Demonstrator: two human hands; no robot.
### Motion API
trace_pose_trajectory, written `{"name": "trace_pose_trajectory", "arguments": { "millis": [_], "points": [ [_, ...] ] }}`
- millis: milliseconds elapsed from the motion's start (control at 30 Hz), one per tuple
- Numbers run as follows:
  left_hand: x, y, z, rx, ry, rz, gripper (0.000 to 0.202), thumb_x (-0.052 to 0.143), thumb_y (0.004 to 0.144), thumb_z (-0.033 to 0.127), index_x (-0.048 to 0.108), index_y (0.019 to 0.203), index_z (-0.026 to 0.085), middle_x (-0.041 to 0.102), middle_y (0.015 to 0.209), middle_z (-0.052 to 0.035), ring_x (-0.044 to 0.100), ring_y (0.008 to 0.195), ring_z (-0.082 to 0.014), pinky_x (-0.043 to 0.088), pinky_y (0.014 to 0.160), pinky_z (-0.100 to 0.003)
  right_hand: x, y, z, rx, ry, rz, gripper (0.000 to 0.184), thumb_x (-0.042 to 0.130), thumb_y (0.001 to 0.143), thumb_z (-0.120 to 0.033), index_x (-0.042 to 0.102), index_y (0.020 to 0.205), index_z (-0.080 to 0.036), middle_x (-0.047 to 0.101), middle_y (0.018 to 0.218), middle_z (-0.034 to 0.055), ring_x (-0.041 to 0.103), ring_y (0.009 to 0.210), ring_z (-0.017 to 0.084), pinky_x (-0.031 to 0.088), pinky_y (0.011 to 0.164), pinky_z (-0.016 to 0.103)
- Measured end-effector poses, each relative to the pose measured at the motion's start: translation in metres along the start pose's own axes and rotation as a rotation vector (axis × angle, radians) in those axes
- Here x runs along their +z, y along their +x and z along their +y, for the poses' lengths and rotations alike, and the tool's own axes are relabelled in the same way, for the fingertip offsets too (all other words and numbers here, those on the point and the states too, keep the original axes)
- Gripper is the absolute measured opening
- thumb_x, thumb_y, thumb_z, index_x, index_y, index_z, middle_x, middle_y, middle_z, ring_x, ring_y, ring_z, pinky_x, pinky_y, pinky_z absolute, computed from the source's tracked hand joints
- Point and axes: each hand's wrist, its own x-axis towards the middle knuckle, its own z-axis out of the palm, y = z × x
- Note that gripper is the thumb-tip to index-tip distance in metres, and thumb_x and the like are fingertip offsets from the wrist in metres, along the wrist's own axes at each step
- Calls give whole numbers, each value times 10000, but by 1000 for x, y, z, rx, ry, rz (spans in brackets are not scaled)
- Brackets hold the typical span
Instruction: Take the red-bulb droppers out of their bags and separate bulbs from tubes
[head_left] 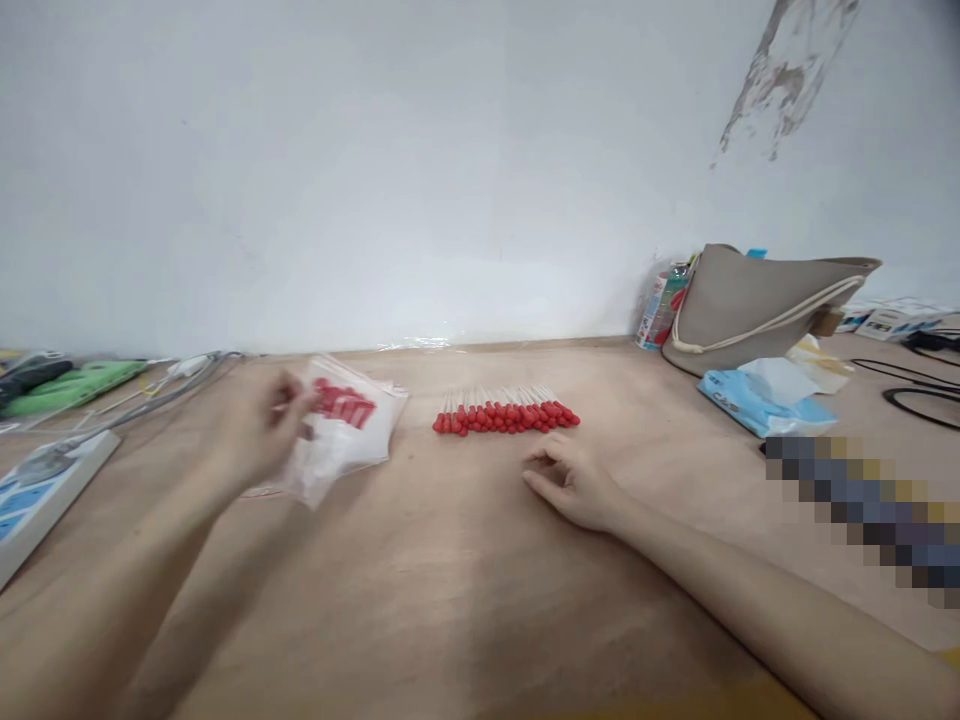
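dozens of red-headed sticks are lying in a packed row at the middle of the bench, their round heads facing the person and their thin pale stems pointing toward the wall. the right hand is resting just beside the near side of the row, toward its right end; its grip is forming a loose curl with a narrow gap between thumb and fingers, and nothing is showing in it. whether a fingertip is touching the nearest heads, one cannot tell.

off to the left, the left hand is blurring, but its grip appears to be pinching the left edge of a clear plastic bag, which is showing a patch of red; whether that is print or contents, one cannot tell.

the sticks are looking very light, with smooth heads likely to roll and slender stems that could bend or snap under a squeeze. a gentle hold just behind the heads, a few at a time, is seeming safer than one at the stem tips. the bag is looking thin, soft and slippery, so its edge is offering the surest hold, pinched flat between thumb and finger.

farther right, a blue tissue pack is lying near a grey tote; a white power strip is lying at far left.
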Motion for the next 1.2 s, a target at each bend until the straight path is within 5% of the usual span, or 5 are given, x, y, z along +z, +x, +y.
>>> {"name": "trace_pose_trajectory", "arguments": {
  "millis": [167,333,567,667,1200],
  "points": [
    [75,-40,43,134,-378,-624,227,487,780,385,390,727,186,432,586,59,416,482,-77,343,454,-182,7,0,-27,446,620,-185,408,641,693,-351,520,1022,-144,612,891,63,585,755,124,479,718,287],
    [108,-54,54,257,-454,-845,182,445,832,339,393,755,182,452,614,56,421,523,-77,353,492,-189,8,-1,-30,700,833,-235,460,723,582,-376,574,934,-120,649,714,22,593,580,110,479,606,268],
    [103,-60,63,714,-168,-630,207,472,829,202,522,1030,210,497,1124,-74,460,1043,-198,386,879,-352,12,-1,-25,805,780,-193,496,772,467,-221,561,904,-114,632,569,-25,554,472,92,461,526,242],
    [111,-63,67,892,-130,-594,254,403,867,179,547,1071,222,492,1161,-75,469,1039,-178,388,881,-312,12,-1,-26,788,813,-211,540,772,462,-208,540,938,-102,634,569,-24,563,487,98,471,534,249],
    [131,-54,67,1048,-2,-616,210,366,881,166,576,875,168,578,968,-44,522,843,-138,396,735,-226,10,-2,-27,737,711,-267,359,574,564,-99,469,901,-159,613,579,-40,564,513,89,470,536,223]
  ]
}}
